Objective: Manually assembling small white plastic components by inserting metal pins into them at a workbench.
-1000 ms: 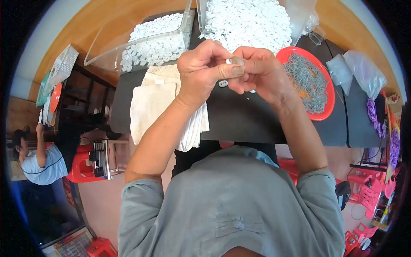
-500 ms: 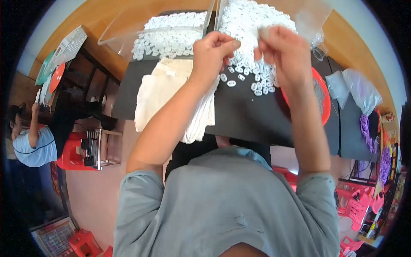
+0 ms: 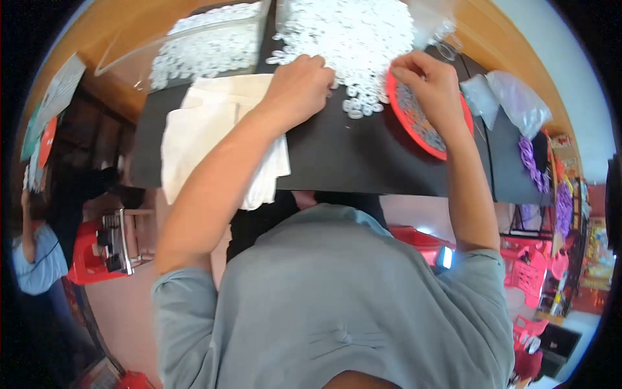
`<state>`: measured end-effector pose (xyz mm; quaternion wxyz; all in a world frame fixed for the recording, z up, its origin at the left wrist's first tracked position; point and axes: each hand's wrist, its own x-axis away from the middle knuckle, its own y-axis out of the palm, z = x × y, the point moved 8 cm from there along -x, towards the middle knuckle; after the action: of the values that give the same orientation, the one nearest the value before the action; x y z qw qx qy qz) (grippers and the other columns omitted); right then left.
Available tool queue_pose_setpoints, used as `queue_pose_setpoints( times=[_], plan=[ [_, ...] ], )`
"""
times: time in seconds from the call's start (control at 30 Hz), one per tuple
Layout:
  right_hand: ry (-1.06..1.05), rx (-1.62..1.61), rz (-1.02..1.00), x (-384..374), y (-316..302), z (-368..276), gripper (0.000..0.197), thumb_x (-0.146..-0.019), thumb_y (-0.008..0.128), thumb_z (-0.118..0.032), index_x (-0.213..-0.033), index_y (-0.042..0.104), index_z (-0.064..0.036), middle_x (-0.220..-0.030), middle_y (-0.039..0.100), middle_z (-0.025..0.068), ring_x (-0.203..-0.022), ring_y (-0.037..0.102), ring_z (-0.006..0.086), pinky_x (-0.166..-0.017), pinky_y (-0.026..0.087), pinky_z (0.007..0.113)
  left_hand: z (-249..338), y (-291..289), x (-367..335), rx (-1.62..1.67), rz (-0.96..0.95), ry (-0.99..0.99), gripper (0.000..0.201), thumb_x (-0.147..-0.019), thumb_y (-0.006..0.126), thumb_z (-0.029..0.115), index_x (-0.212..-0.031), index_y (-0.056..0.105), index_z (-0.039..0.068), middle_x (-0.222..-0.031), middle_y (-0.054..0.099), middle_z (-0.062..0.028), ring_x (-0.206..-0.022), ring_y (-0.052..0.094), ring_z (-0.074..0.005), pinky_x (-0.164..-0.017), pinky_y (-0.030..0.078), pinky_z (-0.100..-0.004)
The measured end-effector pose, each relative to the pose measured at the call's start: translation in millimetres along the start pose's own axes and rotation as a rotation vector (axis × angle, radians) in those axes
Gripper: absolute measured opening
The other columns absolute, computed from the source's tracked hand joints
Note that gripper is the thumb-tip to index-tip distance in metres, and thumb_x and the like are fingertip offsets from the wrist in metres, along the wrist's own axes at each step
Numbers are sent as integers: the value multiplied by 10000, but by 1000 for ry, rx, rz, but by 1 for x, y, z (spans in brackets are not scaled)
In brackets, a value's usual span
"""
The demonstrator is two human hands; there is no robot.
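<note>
My left hand point(image 3: 301, 91) is closed, fingers curled down at the near edge of a heap of small white oval plastic pieces point(image 3: 350, 39); its fingertips are hidden. Several loose ovals point(image 3: 363, 107) lie just right of it. My right hand point(image 3: 429, 81) is over the far rim of a red bowl point(image 3: 414, 137), thumb and fingers drawn together in a pinch. Whatever sits in that pinch is too small to make out. Many tiny grey pieces point(image 3: 411, 107) fill the bowl. Folded cream cloths point(image 3: 201, 129) lie beneath and beside my left forearm.
A clear bin point(image 3: 207, 48) with more white ovals stands at the back left of the dark table point(image 3: 363, 162). Clear plastic bags point(image 3: 518, 100) and purple cord point(image 3: 531, 162) are on the right. A person in light blue point(image 3: 42, 259) is at far left.
My hands have come apart. The right one has moved down to the red bowl, and the left has lowered to the heap's edge. The whole view has shifted.
</note>
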<state>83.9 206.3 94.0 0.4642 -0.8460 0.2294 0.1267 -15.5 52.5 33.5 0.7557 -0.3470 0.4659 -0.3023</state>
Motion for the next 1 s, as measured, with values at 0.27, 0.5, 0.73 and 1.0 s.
queue_pose_setpoints(
  times=[0.27, 0.5, 0.73, 1.0],
  plan=[
    [-6, 449, -98, 61, -27, 65, 281, -745, 695, -88, -1024, 655, -87, -822, 642, 98, -693, 630, 229, -647, 496, 336, 11, 13, 1, -49, -95, 62, 58, -743, 633, 27, -785, 594, 24, -889, 571, -113, -919, 554, -302, -747, 477, -411],
    [-53, 605, -100, 50, -13, 86, 176, -759, 663, -87, -931, 625, -94, -855, 626, 82, -786, 616, 306, -663, 487, 397, 10, 13, -1, 40, -170, -46, 121, -749, 672, 55, -758, 555, 24, -839, 556, -103, -914, 556, -292, -726, 467, -411],
    [45, 283, 22, 53, -38, 87, 84, -786, 649, -42, -866, 664, -59, -814, 652, 64, -719, 624, 224, -653, 476, 315, 14, 2, -1, -34, -63, -1, 101, -758, 666, 58, -797, 581, 21, -853, 562, -113, -914, 564, -302, -729, 466, -422],
    [221, -33, 36, 54, -40, 98, 90, -807, 644, -26, -890, 668, 0, -749, 621, -11, -703, 558, 71, -624, 439, 223, 5, 14, -2, 41, -189, -53, 73, -772, 613, 27, -820, 557, 26, -870, 560, -113, -875, 571, -308, -746, 457, -397]
  ],
)
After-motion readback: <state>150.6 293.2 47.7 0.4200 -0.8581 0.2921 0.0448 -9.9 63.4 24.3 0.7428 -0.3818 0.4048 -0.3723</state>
